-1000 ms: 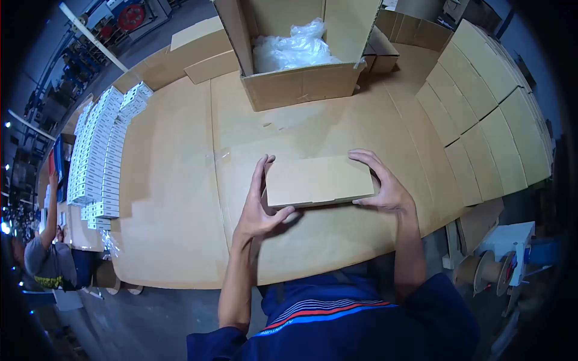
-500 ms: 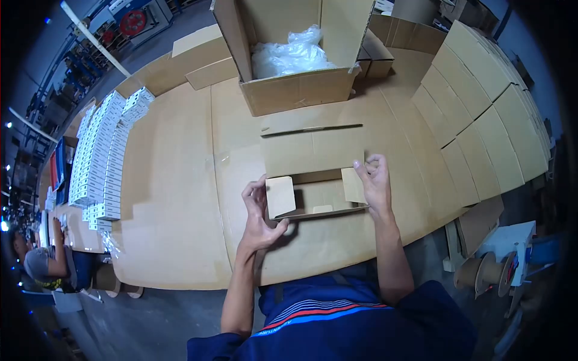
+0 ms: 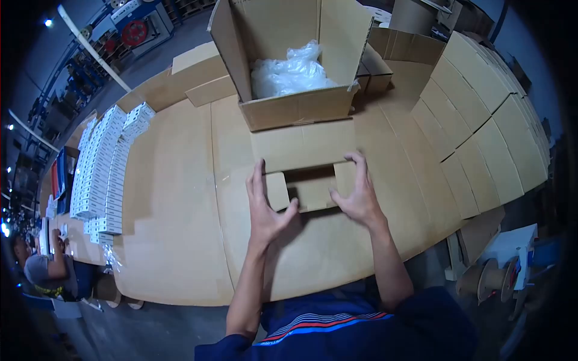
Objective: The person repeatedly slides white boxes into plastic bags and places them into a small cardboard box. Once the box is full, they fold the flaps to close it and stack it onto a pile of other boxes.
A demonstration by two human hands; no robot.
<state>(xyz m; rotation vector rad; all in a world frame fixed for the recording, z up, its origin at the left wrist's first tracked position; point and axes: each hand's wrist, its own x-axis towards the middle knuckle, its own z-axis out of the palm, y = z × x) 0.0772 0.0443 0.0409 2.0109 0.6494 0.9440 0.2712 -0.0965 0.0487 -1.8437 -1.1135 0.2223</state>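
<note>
A small open cardboard box (image 3: pixel 312 194) lies on the worktable between my hands, its long lid flap (image 3: pixel 304 143) raised at the far side. The two short end flaps are folded inward, and the inside looks bare. My left hand (image 3: pixel 268 218) grips the left end, thumb at the near edge and fingers toward the far corner. At the opposite end my right hand (image 3: pixel 359 201) holds the box the same way, its thumb against the right end flap.
A large open carton (image 3: pixel 298 114) with clear plastic bags (image 3: pixel 295 72) stands behind the small box. White printed boxes (image 3: pixel 99 174) are stacked at the left, brown cartons (image 3: pixel 475 120) at the right. Another person (image 3: pixel 51 265) sits at the far left.
The small box has shifted slightly left and away from my body, its lid flap now reaching the large carton. My right hand has moved left and now grips the end with thumb and fingers.
</note>
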